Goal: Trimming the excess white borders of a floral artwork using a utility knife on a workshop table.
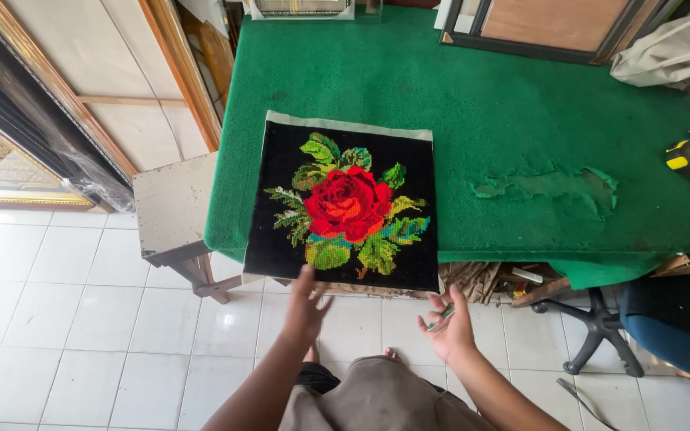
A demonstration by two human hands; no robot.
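The left hand [305,307] is reaching, fingers spread, toward the rose embroidery [343,203] at the frame's centre; the right hand [449,327] is loosely holding a small tool [441,318].

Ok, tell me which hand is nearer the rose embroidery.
Left. The left hand reaches its fingertips to the rose embroidery at its bottom edge; the right hand sits below its lower right corner, apart.

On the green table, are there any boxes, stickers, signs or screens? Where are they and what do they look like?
None can be made out: no box, sticker, sign or screen.
Closest things: a beige bag at the far right corner of the green table, crumpled and plain.
A stitched rose picture, square, black with a red flower and green leaves, hangs over the near edge.
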